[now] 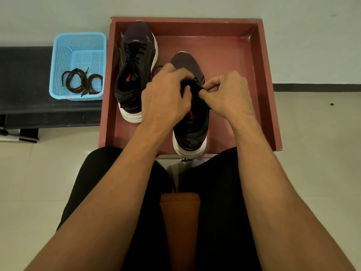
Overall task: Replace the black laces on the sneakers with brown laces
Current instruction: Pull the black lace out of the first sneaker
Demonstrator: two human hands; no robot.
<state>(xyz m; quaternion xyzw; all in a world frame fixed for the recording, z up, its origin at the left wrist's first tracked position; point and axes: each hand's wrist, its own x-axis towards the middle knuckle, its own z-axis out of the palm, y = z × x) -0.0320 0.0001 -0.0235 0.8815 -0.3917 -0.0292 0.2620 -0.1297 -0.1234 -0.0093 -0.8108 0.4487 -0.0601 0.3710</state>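
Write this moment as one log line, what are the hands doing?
step: working laces on near sneaker | left hand, right hand: at its laces | far sneaker: black-laced | brown laces: in blue basket

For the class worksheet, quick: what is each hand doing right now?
Left hand: closed on the near sneaker's lace area.
Right hand: fingers pinched at the same spot; lace hidden.

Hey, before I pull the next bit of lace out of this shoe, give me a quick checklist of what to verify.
1. Both hands on the near sneaker: left hand and right hand at its lacing area, ok.
2. Grip on a lace: hidden by fingers, cannot tell.
3. Sneaker sits inside the red tray: ok.
4. Brown laces ready in the blue basket: ok.
5. Far sneaker unlaced: black laces present, not ok.
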